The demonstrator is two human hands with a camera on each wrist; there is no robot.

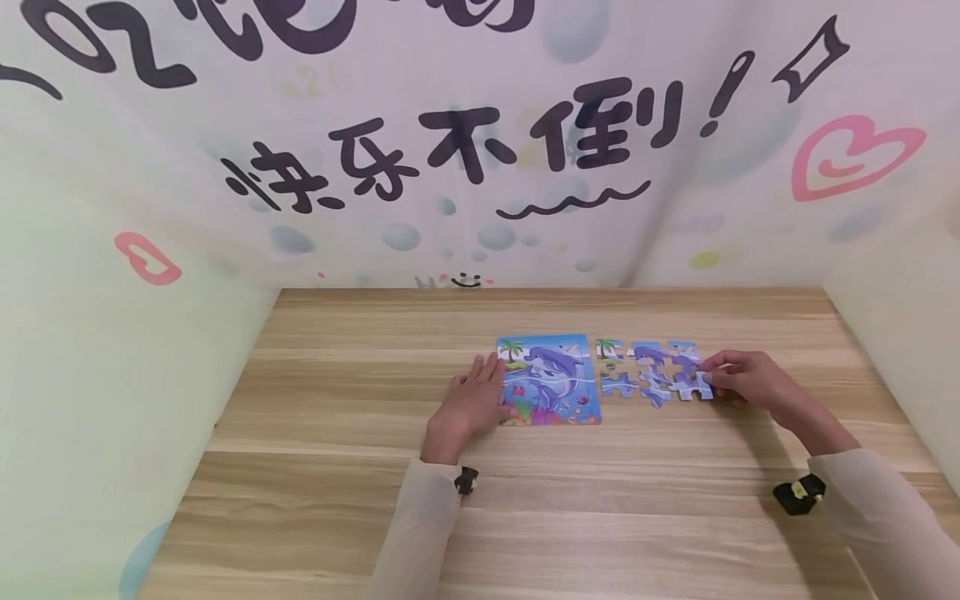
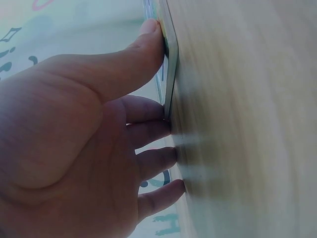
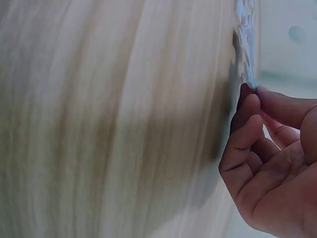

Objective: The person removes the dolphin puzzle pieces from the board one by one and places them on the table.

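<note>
A flat square board (image 1: 552, 379) printed with dolphins, a palm tree and coral lies on the table. My left hand (image 1: 468, 404) rests along its left side with fingers extended. In the left wrist view, the thumb (image 2: 143, 52) lies against the board's face, while other fingertips touch the table. Right of the board sit several partly joined jigsaw pieces (image 1: 650, 354) bearing a matching dolphin picture. My right hand (image 1: 750, 383) pinches a jigsaw piece (image 1: 693, 387) at the right end of this group between thumb and fingertips. The right wrist view shows that piece edge-on, mostly hidden.
A wood-grain table (image 1: 585, 508) runs back to a white printed cloth (image 1: 420, 233) with black lettering. Pale side panels (image 1: 97, 358) border it left and right. A small black device (image 1: 799, 494) is strapped at the right wrist, another (image 1: 466, 481) at the left.
</note>
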